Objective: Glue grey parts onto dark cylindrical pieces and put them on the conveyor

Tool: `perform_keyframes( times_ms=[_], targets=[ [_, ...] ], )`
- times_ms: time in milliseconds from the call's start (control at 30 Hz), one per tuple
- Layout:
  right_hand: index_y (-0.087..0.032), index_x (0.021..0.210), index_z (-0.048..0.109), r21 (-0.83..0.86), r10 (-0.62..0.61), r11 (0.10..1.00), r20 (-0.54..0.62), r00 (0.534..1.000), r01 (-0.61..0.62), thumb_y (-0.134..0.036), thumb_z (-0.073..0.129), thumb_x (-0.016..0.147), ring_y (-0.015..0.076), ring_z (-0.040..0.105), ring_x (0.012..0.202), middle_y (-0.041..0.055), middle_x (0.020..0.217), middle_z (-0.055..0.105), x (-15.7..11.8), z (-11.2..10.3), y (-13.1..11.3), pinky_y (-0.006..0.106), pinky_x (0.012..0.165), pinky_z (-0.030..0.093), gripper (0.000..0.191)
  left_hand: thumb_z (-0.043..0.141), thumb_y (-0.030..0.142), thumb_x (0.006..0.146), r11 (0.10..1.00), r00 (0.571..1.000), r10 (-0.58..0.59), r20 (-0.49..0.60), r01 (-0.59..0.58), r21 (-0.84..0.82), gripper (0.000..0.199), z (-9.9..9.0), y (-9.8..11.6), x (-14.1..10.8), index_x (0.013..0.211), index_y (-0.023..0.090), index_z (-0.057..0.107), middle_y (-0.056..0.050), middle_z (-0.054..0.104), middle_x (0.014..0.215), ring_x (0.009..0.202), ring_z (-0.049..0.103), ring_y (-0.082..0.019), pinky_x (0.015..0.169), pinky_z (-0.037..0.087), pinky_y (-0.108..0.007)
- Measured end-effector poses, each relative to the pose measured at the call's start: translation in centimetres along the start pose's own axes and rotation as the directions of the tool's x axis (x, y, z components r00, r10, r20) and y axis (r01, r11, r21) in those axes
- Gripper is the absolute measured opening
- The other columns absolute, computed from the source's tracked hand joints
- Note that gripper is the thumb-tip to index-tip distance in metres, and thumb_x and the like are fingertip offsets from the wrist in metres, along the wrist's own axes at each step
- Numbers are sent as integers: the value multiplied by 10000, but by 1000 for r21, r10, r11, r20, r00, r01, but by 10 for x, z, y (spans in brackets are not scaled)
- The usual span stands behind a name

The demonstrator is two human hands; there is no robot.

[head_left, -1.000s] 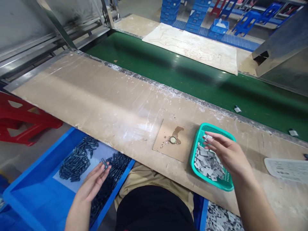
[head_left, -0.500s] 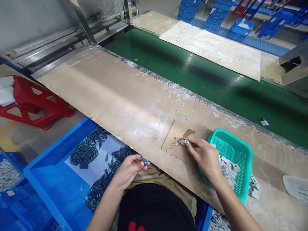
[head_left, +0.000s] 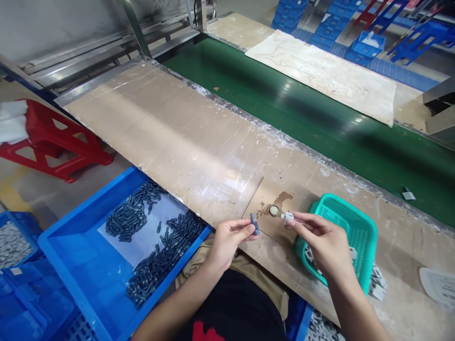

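My left hand (head_left: 232,239) pinches a small dark blue-grey stepped pin (head_left: 254,224), held nearly upright over the table's front edge. Between the thumb and fingers of my right hand (head_left: 329,241) is a small white plastic piece (head_left: 288,218). The two parts are apart, facing each other. Just left of the white piece, a small round dish (head_left: 273,210) with pale contents rests on a cardboard square (head_left: 265,192) marked with wet stains. Below my right hand stands a green basket (head_left: 369,237) holding white pieces, partly hidden by that hand.
A blue tray (head_left: 71,279) at my left holds piles of dark pins (head_left: 126,220). Beyond the brown tabletop (head_left: 170,137) runs a green conveyor belt (head_left: 241,87) with a small part (head_left: 408,194) on it. A red stool (head_left: 53,142) stands at far left.
My left hand has moved right and up with the pin, over the table edge. My right hand has drawn the white piece back from the round dish to the right.
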State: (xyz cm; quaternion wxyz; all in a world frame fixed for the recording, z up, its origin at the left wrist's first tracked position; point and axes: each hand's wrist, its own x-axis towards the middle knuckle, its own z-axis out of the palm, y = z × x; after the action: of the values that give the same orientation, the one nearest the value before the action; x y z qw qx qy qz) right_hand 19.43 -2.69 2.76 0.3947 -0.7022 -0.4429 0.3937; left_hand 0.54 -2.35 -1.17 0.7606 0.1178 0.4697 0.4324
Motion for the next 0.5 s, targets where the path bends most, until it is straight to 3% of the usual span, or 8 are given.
perform_keyframes(
  times_ms=[200, 400, 500],
  targets=[
    [-181, 820, 738, 165, 149, 972, 120, 981, -168, -335, 814, 587, 252, 705, 750, 95, 836, 738, -18, 1, -10, 317, 667, 588, 289, 816, 291, 557, 993, 993, 83, 86, -90, 80, 354, 29, -4, -3, 853, 111, 743, -103, 750, 845, 663, 687, -178, 695, 588, -339],
    [-175, 793, 731, 144, 174, 969, 188, 967, -203, -340, 813, 587, 248, 707, 736, 90, 801, 739, -23, 4, -12, 313, 673, 589, 276, 769, 280, 624, 916, 949, 284, 135, -310, 254, 205, 31, -2, -8, 765, 133, 753, -90, 744, 810, 635, 691, -192, 609, 597, -302],
    [-171, 800, 723, 162, 175, 963, 223, 959, -213, -354, 802, 599, 244, 708, 720, 87, 785, 738, -22, 8, -11, 321, 672, 586, 283, 763, 300, 631, 881, 931, 319, 176, -359, 307, 203, 31, -3, -3, 746, 134, 751, -86, 729, 773, 623, 691, -197, 588, 599, -299]
  ],
)
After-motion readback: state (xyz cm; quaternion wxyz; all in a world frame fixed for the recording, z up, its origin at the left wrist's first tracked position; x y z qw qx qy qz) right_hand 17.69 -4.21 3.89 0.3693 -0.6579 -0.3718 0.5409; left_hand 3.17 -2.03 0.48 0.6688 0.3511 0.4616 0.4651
